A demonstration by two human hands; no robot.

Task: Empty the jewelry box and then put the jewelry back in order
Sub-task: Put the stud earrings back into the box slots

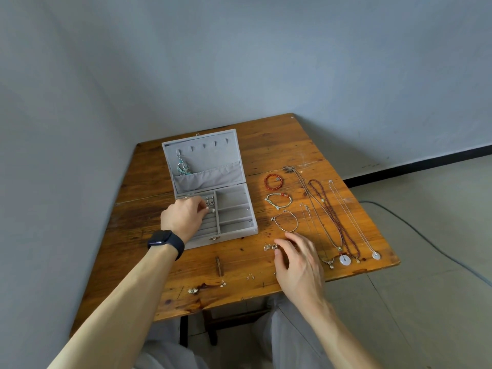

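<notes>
While the grey jewelry box (pixel 213 187) sits open at the far left of the wooden table (pixel 186 275), its lid stands tilted back, lined in grey velvet with a row of hooks and a gathered pocket; a turquoise piece (pixel 183 166) hangs from the leftmost hook into that pocket. Down in the base, ring rolls fill the left half and three bare compartments the right; a few small earrings (pixel 210 202) sit in the far rolls. The left hand (pixel 183 217), a dark watch (pixel 166 242) on its wrist, hovers over the rolls with fingertips pinched on a tiny pale stud (pixel 208 208); the right hand (pixel 298 258) lies loosely spread on the table near the front edge, gripping nothing, fingertips beside a small silver cluster (pixel 270 247). Right of the box lie a red bead bracelet (pixel 273 181), a pale cord bracelet (pixel 278 200) and a thin chain bracelet (pixel 286 221); further right, several necklaces (pixel 335 222) stretch out side by side; small earrings dot the near edge.
</notes>
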